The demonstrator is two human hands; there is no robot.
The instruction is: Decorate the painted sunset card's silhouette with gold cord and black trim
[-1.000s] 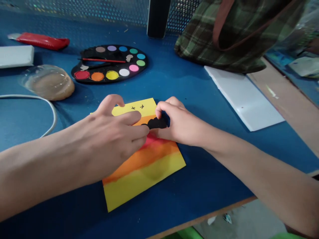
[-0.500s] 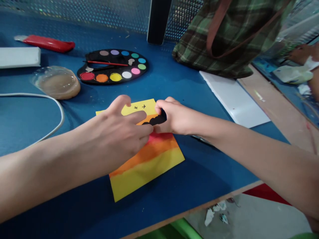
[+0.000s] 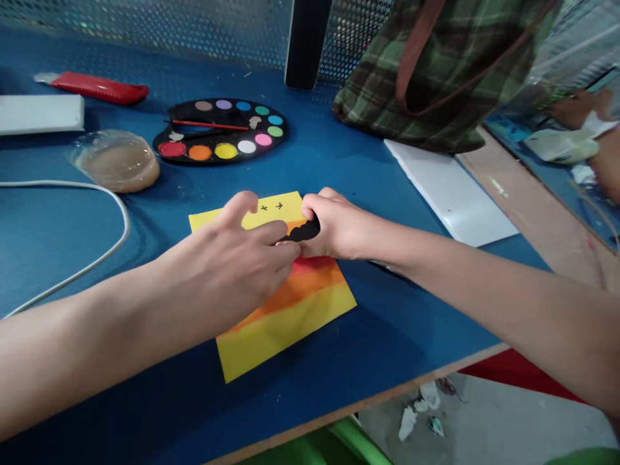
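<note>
A card (image 3: 285,310) painted in yellow, orange and red bands lies on the blue table (image 3: 368,336), with two small black bird marks near its far edge. My right hand (image 3: 334,226) pinches a small black paper cutout (image 3: 303,231) over the middle of the card. My left hand (image 3: 242,258) rests on the card, its fingertips closed on the left end of the same cutout. Both hands cover much of the card's middle.
A round black paint palette (image 3: 223,129) with a red brush lies at the back. Left of it are a water-filled clear dish (image 3: 116,161), a white cable (image 3: 92,258), a white box (image 3: 39,113) and a red cutter (image 3: 94,87). A plaid bag (image 3: 436,71) and white board (image 3: 450,190) are right.
The hands stay on the black cutout; the view has shifted slightly, with the card appearing a little nearer the table's front edge.
</note>
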